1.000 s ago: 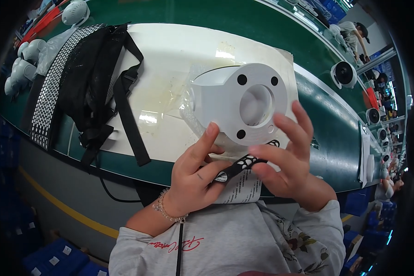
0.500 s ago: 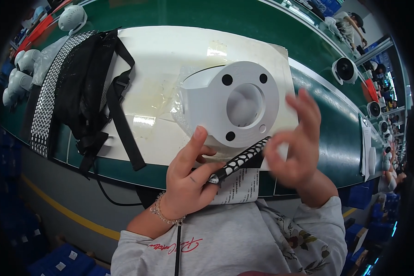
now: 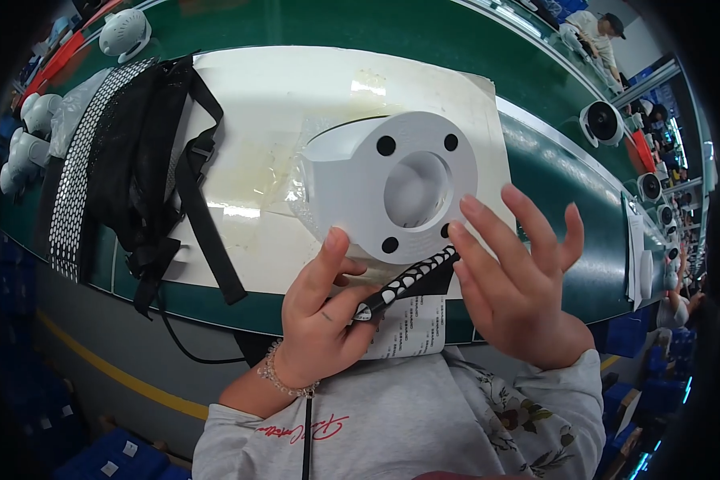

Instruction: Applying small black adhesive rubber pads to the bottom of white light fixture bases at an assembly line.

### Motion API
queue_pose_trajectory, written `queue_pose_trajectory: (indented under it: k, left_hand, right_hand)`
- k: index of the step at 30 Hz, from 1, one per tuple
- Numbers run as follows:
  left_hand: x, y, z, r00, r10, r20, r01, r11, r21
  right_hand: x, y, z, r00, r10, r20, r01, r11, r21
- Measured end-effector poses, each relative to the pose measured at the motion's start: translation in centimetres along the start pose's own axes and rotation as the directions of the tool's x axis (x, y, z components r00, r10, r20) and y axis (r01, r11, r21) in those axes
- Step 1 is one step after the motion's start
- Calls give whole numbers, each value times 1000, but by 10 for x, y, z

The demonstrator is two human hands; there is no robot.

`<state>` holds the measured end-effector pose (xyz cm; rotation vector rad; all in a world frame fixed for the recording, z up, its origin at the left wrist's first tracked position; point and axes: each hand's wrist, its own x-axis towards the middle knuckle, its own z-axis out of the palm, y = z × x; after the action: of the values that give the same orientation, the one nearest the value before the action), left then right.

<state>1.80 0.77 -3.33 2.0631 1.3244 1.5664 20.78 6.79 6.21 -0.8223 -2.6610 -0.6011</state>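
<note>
A white plastic housing with a round, flanged base (image 3: pixel 466 172) lies on its side, its hollow centre facing me. Black round pads (image 3: pixel 386 146) sit around the flange. My left hand (image 3: pixel 324 308) grips a curled black sheet with white oval cut-outs (image 3: pixel 408 278), while its raised thumb rests at the housing's lower left edge. My right hand (image 3: pixel 520 284) has its fingers spread, and one fingertip touches the dark pad at the flange's lower right, partly covering it. Clear bubble-like wrapping (image 3: pixel 298 192) shows behind the housing.
A pale board (image 3: pixel 256 80) covers part of the green bench. Left lie a black strapped bag (image 3: pixel 140 152) and a black sheet with white dots (image 3: pixel 76 176). White fan-like units (image 3: pixel 126 34) stand farther off. A printed label sheet (image 3: pixel 408 328) hangs at the front edge. Another person (image 3: pixel 596 36) sits far right.
My right hand's fingers have opened out of a pinch and come left to the flange. The bare round recess at its lower right now shows a dark pad. The view shifts slightly.
</note>
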Motion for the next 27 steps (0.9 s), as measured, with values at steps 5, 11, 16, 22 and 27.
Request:
queue_pose_trajectory:
  k: [5, 11, 16, 22, 27]
  left_hand:
    - [0, 2, -1, 999, 41, -3, -41, 999, 7]
    - [-11, -3, -3, 999, 7, -33, -9, 998, -68]
    - [-14, -1, -7, 999, 36, -15, -36, 998, -48]
    - [-7, 4, -5, 997, 69, 37, -69, 997, -17]
    - [-7, 5, -7, 994, 82, 72, -82, 997, -12]
  right_hand:
    - [15, 36, 16, 962, 267, -61, -204, 848, 490]
    - [51, 53, 39, 821, 143, 552, -458, -411, 788]
    - [59, 149, 78, 858, 291, 424, -250, -484, 838]
    - [55, 227, 209, 864, 408, -294, -408, 911, 64]
    - [23, 245, 227, 761, 641, -97, -610, 759, 227]
